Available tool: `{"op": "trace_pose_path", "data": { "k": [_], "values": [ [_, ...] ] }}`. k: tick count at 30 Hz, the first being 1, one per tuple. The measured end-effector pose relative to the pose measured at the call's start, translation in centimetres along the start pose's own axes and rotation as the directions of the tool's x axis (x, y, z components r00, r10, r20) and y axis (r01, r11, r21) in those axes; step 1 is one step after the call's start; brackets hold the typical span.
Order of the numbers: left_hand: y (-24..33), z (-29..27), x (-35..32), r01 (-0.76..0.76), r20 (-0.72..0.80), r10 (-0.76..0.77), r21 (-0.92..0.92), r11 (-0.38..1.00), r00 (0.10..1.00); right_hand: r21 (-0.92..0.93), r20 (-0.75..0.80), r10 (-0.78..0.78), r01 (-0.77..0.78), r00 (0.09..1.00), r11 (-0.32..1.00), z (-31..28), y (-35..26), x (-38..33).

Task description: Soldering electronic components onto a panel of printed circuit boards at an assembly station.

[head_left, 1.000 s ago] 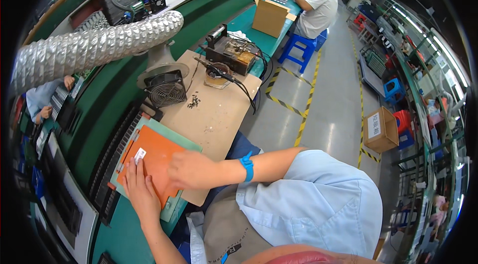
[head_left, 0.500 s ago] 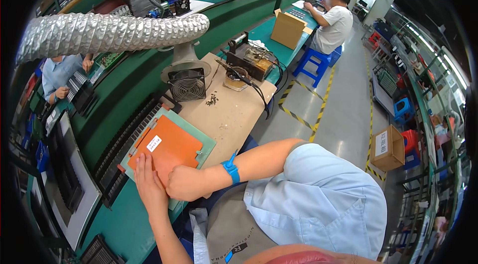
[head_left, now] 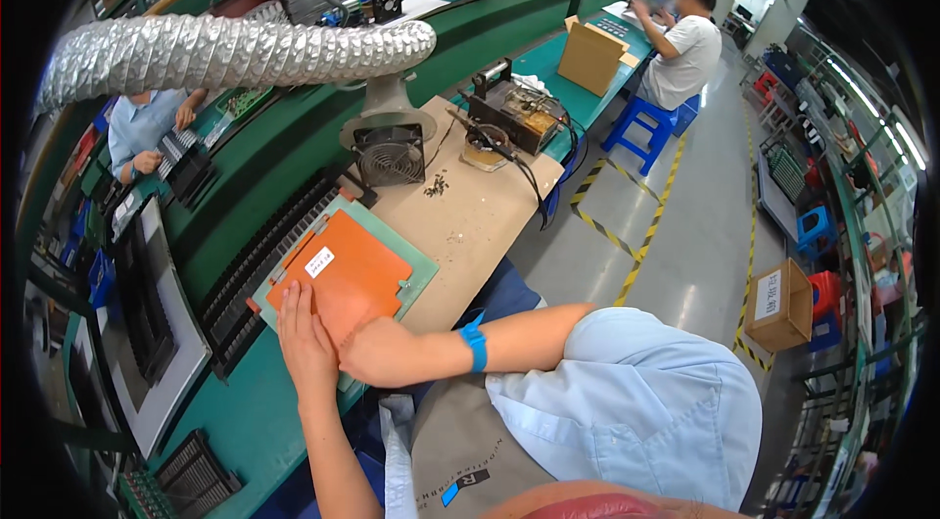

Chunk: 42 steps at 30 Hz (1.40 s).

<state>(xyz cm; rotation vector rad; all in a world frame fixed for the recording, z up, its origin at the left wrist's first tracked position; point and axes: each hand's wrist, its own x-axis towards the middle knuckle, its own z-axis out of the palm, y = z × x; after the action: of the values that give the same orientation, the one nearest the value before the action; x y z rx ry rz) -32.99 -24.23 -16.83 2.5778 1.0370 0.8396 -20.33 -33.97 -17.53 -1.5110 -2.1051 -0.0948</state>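
An orange hinged panel with a white label lies over a pale green fixture plate at the edge of the bench. My left hand rests on the panel's near left part, fingers stretched out flat. Close beside it, my right hand is curled into a fist at the panel's near edge. Whatever its fingers may hold is hidden under the knuckles. A blue wrist strap circles my right wrist.
Beyond the fixture stand a fan and a silver flexible duct. Small dark bits lie on the brown board near a corded tool in a holder. A slotted dark rail runs left. Co-workers sit left and far right.
The whole view has shifted, so the bench sits a little farther right and lower. Both hands keep their places on the orange panel, the right still curled.
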Motion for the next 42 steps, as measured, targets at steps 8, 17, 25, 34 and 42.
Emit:
{"op": "trace_pose_path", "data": {
  "k": [8,17,25,34,42],
  "values": [
    [1.0,-1.6,-3.8,0.190,-0.190,-0.159,0.161,0.968,0.969,0.099,-0.191,0.474,-0.463,0.860,0.881,-5.2,10.1,-2.6],
    [2.0,-3.3,-2.3,0.629,0.059,-0.655,-0.357,0.691,0.753,0.240,0.019,0.574,-0.561,0.818,0.792,-5.8,13.0,-1.6],
    [4.9,-6.1,-2.6,0.325,-0.253,-0.525,-0.551,0.769,0.812,0.668,-0.030,0.569,-0.407,0.822,0.623,-10.8,10.6,-1.6],
    [8.9,-8.9,-5.6,-0.534,-0.594,0.322,-0.220,0.817,0.737,0.866,-0.079,0.595,-0.240,0.800,0.439,-14.0,8.8,-0.5],
    [9.8,-6.0,-5.7,-0.617,-0.389,0.644,0.211,0.758,0.658,0.948,0.242,0.416,-0.121,0.877,-0.296,-14.0,6.9,-3.0]
  ]
}}
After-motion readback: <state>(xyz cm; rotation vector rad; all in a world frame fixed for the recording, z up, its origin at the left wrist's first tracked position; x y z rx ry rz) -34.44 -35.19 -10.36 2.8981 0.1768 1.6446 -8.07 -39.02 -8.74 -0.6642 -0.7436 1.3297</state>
